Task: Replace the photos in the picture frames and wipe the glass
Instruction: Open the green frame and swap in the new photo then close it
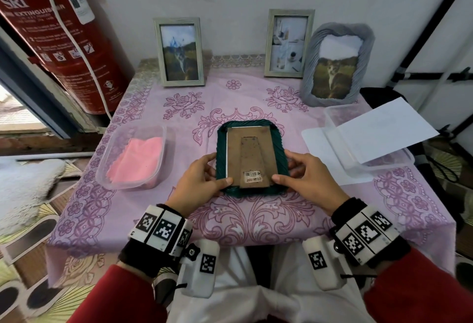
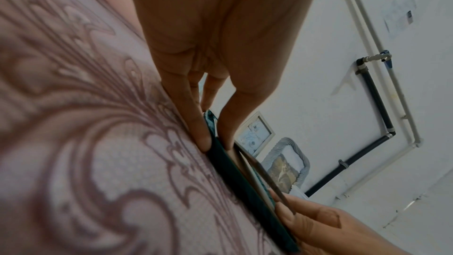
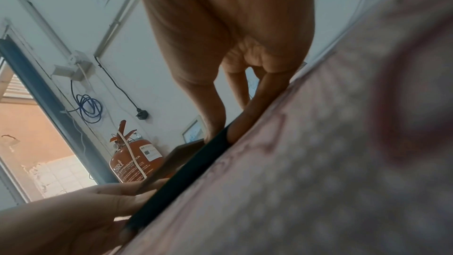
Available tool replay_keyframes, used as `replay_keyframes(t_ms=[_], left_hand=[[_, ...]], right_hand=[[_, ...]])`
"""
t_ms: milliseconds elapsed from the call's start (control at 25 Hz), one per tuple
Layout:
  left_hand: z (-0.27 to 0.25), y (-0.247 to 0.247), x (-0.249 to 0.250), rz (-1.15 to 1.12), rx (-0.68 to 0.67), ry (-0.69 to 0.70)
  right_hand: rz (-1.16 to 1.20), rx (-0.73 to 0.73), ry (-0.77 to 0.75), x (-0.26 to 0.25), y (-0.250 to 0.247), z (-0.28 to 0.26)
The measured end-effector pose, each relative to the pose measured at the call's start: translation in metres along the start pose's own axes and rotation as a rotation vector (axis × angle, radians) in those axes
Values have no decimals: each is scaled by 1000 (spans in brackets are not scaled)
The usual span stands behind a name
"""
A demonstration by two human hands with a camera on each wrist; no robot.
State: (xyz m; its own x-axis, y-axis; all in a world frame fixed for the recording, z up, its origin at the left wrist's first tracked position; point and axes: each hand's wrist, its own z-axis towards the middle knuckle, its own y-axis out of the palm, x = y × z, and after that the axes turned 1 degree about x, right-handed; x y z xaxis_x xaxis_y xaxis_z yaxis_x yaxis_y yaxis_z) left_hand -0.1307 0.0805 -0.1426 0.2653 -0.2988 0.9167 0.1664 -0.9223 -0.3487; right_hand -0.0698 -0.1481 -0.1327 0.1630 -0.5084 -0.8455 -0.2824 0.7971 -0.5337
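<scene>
Both hands, left hand (image 1: 198, 182) and right hand (image 1: 305, 178), gripped the face-down green frame (image 1: 252, 159) mid-worktop, backing board (image 1: 252, 155) on; wiping seemingly remained.

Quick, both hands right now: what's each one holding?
Left hand: grips the green frame's left edge.
Right hand: grips its right edge.

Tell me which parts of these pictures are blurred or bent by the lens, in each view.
Head view: sharp at the green frame; the fire extinguisher leans and bends at the edge. Left wrist view: the near tablecloth is soft, and the left hand is close and stretched. Right wrist view: the cloth is strongly blurred, and the right hand is dim against the bright doorway.
</scene>
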Motion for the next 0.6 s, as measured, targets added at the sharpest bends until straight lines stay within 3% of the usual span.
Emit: replay_keyframes(t_ms=[600], left_hand=[[-2, 0, 3, 53, -37, 52]], right_hand=[[205, -15, 80, 9, -1, 2]])
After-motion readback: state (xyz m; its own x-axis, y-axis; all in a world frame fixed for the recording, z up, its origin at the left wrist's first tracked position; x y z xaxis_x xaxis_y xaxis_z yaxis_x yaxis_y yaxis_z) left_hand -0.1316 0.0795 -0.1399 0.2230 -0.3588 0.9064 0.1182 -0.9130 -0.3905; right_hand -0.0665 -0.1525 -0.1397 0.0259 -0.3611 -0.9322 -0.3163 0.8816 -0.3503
